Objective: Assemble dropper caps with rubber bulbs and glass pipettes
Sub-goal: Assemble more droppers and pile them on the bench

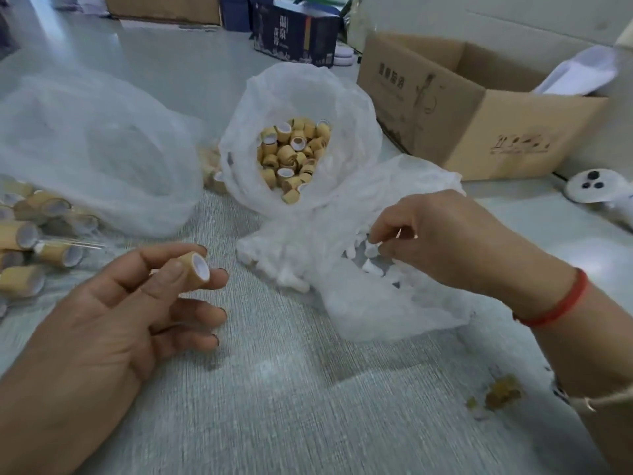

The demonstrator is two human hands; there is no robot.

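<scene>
My left hand point(113, 313) pinches a bamboo-coloured dropper cap point(193, 270) between thumb and fingers, its white-lined opening facing right. My right hand point(455, 241) reaches into a clear plastic bag point(394, 303) of white rubber bulbs, its fingertips pinching one bulb point(371, 249). Behind them an open plastic bag point(301, 97) holds several loose bamboo caps point(291, 156). At the far left lies a pile of assembled droppers point(34, 231) with glass pipettes sticking out.
A large crumpled plastic bag point(96, 145) lies at the left. An open cardboard box point(472, 108) stands at the back right, a dark blue printed box point(294, 32) behind the cap bag. Small yellowish scraps point(500, 394) lie on the grey table near my right forearm.
</scene>
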